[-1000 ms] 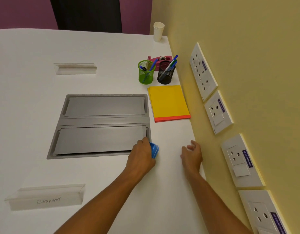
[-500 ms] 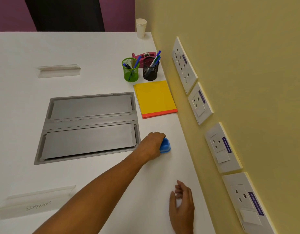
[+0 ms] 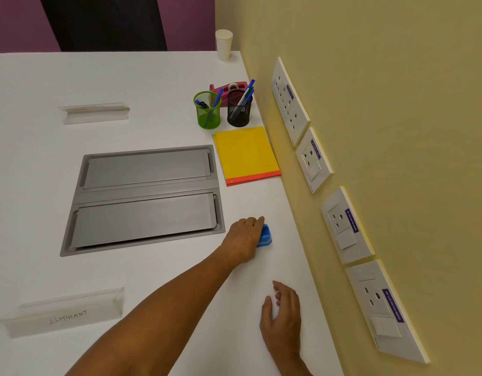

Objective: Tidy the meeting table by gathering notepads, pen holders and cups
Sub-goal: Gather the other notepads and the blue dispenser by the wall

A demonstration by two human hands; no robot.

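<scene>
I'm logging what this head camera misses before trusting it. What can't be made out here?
- Blue object, head view: mostly covered by the left hand; what it is stays unclear.
- Right hand: fingers curled, palm side hidden; holding anything cannot be told.
- Purple socket labels: text too small.
- Tape dispenser: partly behind the pen holders.
- Cup: contents not visible.

Clear acrylic name stand, near table edge: handwritten "ELEPHANT", legible. Purple labels on the wall socket plates: print present, apparently too small to read.
</scene>
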